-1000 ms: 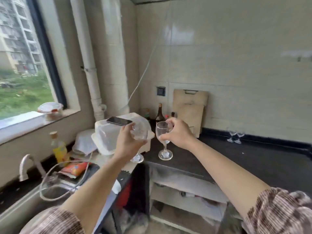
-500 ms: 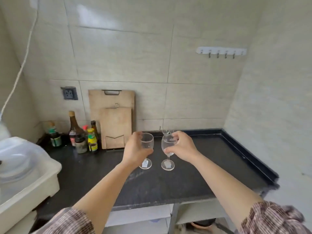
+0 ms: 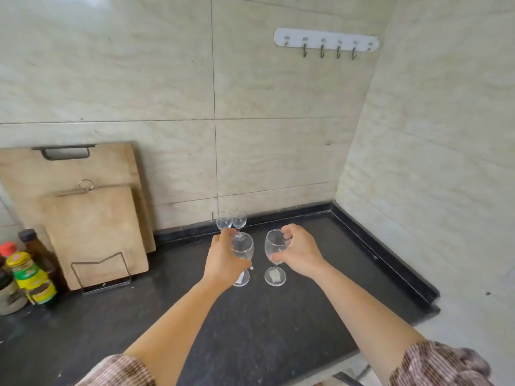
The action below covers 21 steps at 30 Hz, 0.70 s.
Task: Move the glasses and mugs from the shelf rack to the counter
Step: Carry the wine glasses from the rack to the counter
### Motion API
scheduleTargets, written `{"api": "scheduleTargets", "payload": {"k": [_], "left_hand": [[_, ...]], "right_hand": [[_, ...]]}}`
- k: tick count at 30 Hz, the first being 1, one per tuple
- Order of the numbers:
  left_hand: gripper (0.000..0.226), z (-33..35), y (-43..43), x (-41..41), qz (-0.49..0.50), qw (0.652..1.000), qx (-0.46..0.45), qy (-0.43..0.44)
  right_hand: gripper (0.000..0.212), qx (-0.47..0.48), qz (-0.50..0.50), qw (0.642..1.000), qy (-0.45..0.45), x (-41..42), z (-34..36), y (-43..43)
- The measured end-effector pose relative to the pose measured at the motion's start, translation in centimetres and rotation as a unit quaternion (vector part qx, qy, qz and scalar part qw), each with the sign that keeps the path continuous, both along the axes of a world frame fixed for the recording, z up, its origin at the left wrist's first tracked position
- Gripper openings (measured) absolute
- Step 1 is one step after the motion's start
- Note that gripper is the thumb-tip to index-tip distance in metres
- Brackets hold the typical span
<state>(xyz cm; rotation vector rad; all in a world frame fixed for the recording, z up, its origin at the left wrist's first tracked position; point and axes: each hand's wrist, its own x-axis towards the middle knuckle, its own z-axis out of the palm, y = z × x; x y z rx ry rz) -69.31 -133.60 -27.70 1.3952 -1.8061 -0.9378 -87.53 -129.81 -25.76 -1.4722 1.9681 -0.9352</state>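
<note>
My left hand grips the bowl of a clear wine glass, whose foot is at or just above the black counter. My right hand grips the bowl of a second wine glass; its foot carries a white label and sits at the counter surface. Whether either foot touches the counter I cannot tell. Two smaller stemmed glasses stand side by side behind them, against the back wall. No shelf rack is in view.
Two wooden cutting boards lean in a wire stand at the left. Sauce bottles cluster at the far left. A hook rail hangs on the tiled wall. A raised black rim borders the counter on the right.
My view swung right from the sink area to the counter corner. Both hands carried their glasses over and down, closer to the two small glasses by the wall.
</note>
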Motion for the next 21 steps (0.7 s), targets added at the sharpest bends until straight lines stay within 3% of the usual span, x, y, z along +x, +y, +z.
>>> {"api": "scheduleTargets", "payload": {"k": [6, 12, 21], "left_hand": [[0.065, -4.1, -8.7, -7.1, 0.03, 0.999, 0.028, -0.03], [0.053, -8.3, -16.5, -13.1, 0.043, 0.991, 0.03, -0.126], [0.063, -11.7, -24.4, -16.4, 0.029, 0.969, 0.002, -0.247]], "right_hand": [[0.077, 0.027, 0.031, 0.999, -0.002, -6.5, -3.8, -10.0], [0.067, 0.056, 0.077, 0.995, 0.026, -12.1, -8.7, -19.0], [0.059, 0.07, 0.113, 0.991, 0.035, -15.5, -13.5, -28.0]]}}
